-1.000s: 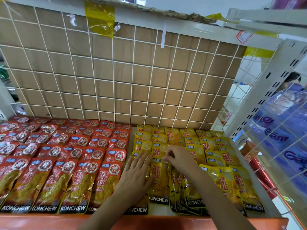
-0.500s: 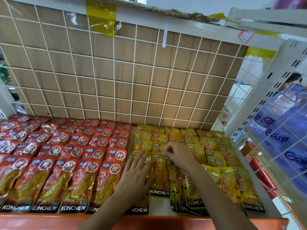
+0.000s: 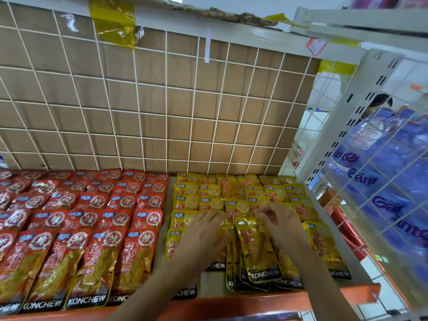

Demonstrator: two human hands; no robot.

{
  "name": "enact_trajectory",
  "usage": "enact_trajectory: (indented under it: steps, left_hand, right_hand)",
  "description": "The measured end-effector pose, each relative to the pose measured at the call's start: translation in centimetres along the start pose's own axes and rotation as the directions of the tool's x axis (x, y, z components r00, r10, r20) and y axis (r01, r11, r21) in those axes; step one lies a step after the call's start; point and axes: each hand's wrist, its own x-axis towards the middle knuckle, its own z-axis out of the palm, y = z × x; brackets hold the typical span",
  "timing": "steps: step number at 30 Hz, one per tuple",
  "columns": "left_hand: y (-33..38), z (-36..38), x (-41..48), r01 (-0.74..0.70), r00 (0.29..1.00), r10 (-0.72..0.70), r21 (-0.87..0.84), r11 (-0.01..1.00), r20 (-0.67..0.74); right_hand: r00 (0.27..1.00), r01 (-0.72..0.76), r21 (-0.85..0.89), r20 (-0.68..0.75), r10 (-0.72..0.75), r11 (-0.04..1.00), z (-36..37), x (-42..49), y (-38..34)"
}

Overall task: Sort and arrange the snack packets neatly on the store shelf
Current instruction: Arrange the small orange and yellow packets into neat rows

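Note:
Yellow Konchew snack packets lie in overlapping rows on the right half of the shelf, and red ones fill the left half. My left hand lies flat, fingers straight, on the yellow packets in the second column. My right hand is blurred, its fingers curled at the top of a yellow packet in the third column. One loose yellow packet sits slightly tilted on the front stack between my hands. The packets under both hands are hidden.
A white wire grid over brown cardboard backs the shelf. An orange front lip runs along the shelf's near edge. On the right stands a white upright and a wire basket of blue-purple packs.
My right hand has shifted right along the yellow rows. My left hand has slid forward and right onto the second column. A yellow packet now lies tilted on the front stack.

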Motion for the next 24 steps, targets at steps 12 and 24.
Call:
enact_trajectory:
  steps: [12, 24]
  left_hand:
    - [2.0, 1.1, 4.8, 0.041, 0.944, -0.064, 0.077, 0.996, 0.323]
    - [2.3, 0.7, 5.0, 0.093, 0.995, -0.058, -0.480, 0.873, 0.087]
  right_hand:
    - [0.999, 0.024, -0.055, -0.043, -0.027, 0.998, 0.3, -1.8, 1.8]
    - [0.988, 0.101, -0.024, -0.117, -0.103, 0.995, 0.8, -2.1, 2.8]
